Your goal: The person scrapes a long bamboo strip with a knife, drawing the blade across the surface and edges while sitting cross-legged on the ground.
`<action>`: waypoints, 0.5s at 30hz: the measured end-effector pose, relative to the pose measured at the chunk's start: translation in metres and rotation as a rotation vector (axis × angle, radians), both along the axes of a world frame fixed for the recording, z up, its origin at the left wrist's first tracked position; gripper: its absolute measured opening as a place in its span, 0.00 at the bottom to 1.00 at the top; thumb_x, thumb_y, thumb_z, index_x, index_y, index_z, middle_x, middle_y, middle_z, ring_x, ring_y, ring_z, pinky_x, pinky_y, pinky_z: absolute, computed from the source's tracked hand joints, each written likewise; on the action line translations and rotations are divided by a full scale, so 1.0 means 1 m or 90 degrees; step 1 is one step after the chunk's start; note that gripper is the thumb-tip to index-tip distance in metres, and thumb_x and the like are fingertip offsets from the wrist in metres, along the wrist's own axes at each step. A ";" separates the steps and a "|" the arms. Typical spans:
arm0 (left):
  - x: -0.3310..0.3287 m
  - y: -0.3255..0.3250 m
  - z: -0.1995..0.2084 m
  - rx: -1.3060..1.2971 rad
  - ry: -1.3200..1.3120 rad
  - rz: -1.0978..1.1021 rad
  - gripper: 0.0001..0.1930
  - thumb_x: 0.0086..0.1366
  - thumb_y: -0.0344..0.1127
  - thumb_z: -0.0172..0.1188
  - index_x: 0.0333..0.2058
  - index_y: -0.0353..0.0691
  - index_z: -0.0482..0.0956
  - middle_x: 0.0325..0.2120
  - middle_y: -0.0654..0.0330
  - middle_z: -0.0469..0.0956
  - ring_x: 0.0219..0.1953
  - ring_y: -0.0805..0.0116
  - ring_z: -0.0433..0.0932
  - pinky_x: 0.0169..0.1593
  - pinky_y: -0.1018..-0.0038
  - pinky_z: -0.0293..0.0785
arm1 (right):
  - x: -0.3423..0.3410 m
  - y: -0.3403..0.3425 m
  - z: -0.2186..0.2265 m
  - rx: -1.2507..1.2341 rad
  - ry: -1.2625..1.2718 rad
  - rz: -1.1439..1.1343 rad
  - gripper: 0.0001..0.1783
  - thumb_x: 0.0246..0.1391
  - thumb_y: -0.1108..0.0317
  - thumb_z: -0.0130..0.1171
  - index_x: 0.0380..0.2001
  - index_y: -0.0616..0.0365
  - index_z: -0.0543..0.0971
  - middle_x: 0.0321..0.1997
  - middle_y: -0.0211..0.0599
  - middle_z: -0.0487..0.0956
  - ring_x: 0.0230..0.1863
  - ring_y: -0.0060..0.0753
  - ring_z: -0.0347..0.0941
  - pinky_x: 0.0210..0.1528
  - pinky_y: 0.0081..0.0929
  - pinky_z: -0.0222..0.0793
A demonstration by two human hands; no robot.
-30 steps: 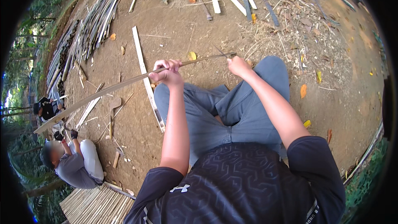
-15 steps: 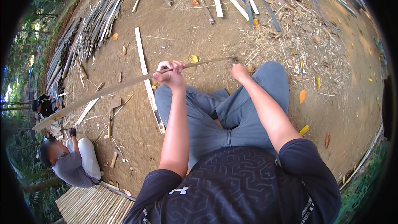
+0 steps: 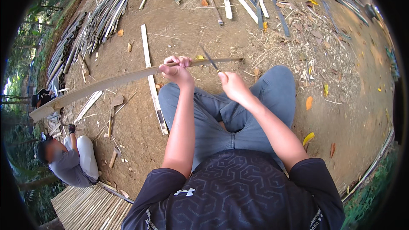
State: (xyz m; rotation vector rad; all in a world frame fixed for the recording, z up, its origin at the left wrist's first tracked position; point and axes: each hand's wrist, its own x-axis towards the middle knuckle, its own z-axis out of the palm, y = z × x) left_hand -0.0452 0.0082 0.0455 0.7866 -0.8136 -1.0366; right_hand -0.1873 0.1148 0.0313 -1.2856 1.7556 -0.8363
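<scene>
A long, slightly bowed bamboo strip [image 3: 106,80] crosses in front of me, from the far left to just beyond my knees. My left hand [image 3: 179,71] is closed around it, with the thumb on the near side and the fingers over the top. In my right hand [image 3: 234,86] is a knife [image 3: 208,58], gripped by its handle near my right knee. Its dark narrow blade points up and to the left, close to the strip's right part. I cannot tell whether blade and strip touch.
Another pale strip [image 3: 147,55] lies on the dirt by my left knee. A wooden mallet-like tool [image 3: 114,107] rests further left, near a crouching person [image 3: 76,157]. Bundled bamboo strips [image 3: 106,17] are at the far left; shavings [image 3: 313,38] litter the ground at right.
My right hand has moved left and toward me from the strip's right end, and the knife blade now shows. The strip's left end has shifted slightly away from me.
</scene>
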 end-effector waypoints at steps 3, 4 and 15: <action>-0.008 0.004 0.004 0.001 -0.007 0.012 0.42 0.48 0.84 0.39 0.23 0.42 0.59 0.13 0.65 0.57 0.17 0.69 0.60 0.29 0.64 0.72 | 0.015 0.005 0.009 -0.030 0.069 -0.007 0.22 0.67 0.56 0.45 0.33 0.65 0.78 0.28 0.60 0.79 0.34 0.64 0.78 0.38 0.52 0.73; -0.011 0.005 0.005 0.001 -0.011 0.016 0.42 0.49 0.84 0.39 0.23 0.42 0.59 0.14 0.64 0.57 0.17 0.69 0.60 0.29 0.64 0.72 | 0.015 0.003 0.002 -0.026 0.084 -0.027 0.22 0.67 0.56 0.45 0.33 0.65 0.78 0.28 0.59 0.79 0.34 0.64 0.77 0.37 0.52 0.73; 0.014 0.002 -0.015 0.015 0.014 0.035 0.42 0.52 0.85 0.35 0.23 0.42 0.59 0.14 0.64 0.58 0.16 0.69 0.60 0.28 0.66 0.70 | 0.013 -0.011 0.007 0.060 0.156 0.020 0.22 0.66 0.56 0.45 0.37 0.65 0.78 0.28 0.58 0.81 0.33 0.60 0.80 0.37 0.51 0.76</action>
